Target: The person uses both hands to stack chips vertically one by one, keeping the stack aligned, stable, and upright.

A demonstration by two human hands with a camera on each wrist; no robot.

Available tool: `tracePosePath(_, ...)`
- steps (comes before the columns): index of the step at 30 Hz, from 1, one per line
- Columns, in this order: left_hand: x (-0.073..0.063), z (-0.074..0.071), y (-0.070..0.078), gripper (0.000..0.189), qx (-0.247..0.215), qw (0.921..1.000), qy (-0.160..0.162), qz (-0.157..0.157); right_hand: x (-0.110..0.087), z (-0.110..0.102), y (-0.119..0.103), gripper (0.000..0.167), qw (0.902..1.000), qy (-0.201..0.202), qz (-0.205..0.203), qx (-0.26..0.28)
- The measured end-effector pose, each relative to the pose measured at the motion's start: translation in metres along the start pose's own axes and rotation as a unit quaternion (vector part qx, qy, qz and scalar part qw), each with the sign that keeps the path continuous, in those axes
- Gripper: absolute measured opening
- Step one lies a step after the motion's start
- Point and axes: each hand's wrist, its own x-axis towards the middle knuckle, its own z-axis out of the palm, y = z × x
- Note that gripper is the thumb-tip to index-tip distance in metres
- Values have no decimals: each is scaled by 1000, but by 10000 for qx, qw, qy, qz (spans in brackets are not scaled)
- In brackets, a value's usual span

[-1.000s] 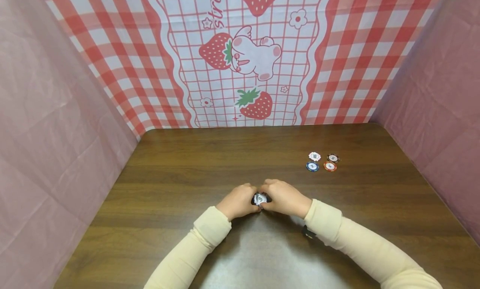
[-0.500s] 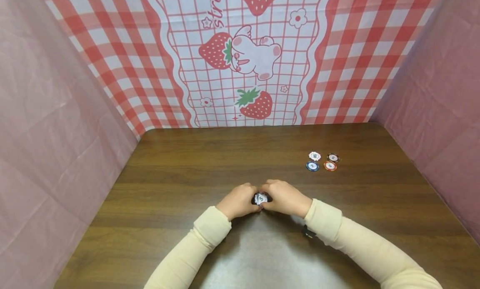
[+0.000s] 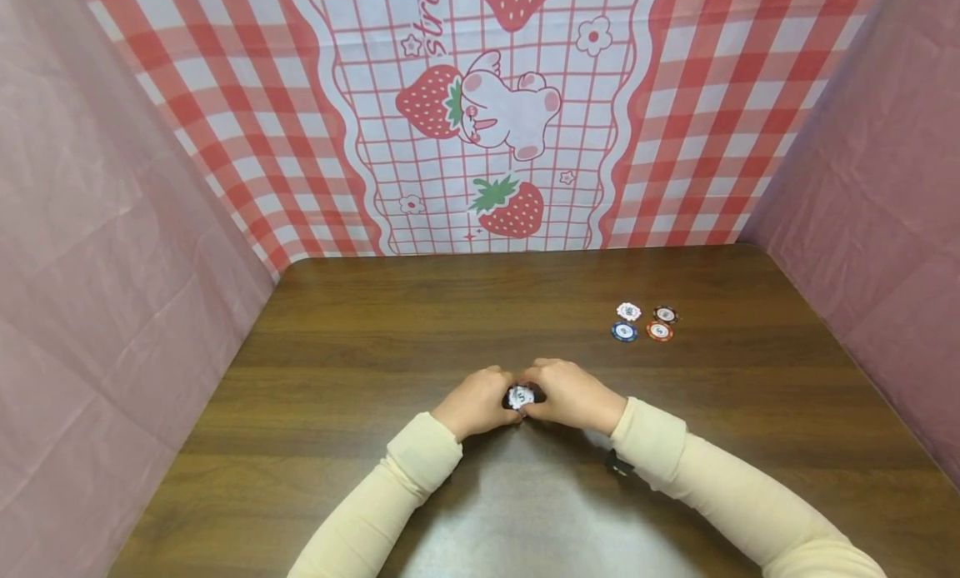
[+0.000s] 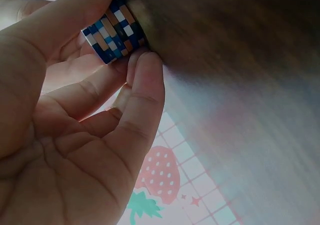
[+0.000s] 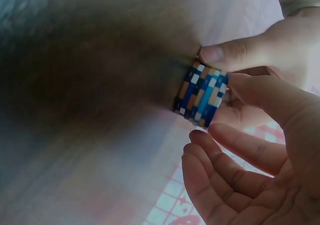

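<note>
A short stack of poker chips (image 3: pixel 521 397) stands on the table between both hands, a white-faced chip on top. My left hand (image 3: pixel 477 404) curls its thumb and fingers about the stack's left side. From the other side my right hand (image 3: pixel 573 396) holds it in the same way. In the left wrist view the edges of the chips (image 4: pixel 114 32) show blue, white and tan blocks, and the left thumb touches them. The right wrist view shows the stack (image 5: pixel 201 94) nearly aligned, with the right thumb at its upper rim.
Past the right hand, a white chip (image 3: pixel 628 311), a black chip (image 3: pixel 665 315), a blue chip (image 3: pixel 624 332) and an orange-red chip (image 3: pixel 660 331) lie flat in a small square. The wooden table (image 3: pixel 375 311) ends at a checked strawberry cloth (image 3: pixel 517 103); pink cloth (image 3: pixel 862 228) hangs at the sides.
Both hands stay in almost the same place around the stack. The top chip's face looks slightly turned and shows a little more evenly between the fingers.
</note>
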Motion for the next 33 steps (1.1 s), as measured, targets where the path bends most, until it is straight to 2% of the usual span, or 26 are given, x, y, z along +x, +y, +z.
tracePosePath(11,0,-1,2,29,65,9999,-37,-108,-8,-18,21,37,9964,379,745,115)
tracePosePath(23,0,0,1,30,64,10000,8,-72,-18,-33,68,40,9828,761,1676,-162)
tracePosePath(27,1,2,0,31,-7,10000,13,-97,-21,-38,84,39,9788,779,1885,-185)
tracePosePath(33,0,1,1,33,-24,9999,-16,-128,-25,-41,102,40,9732,591,2196,-331)
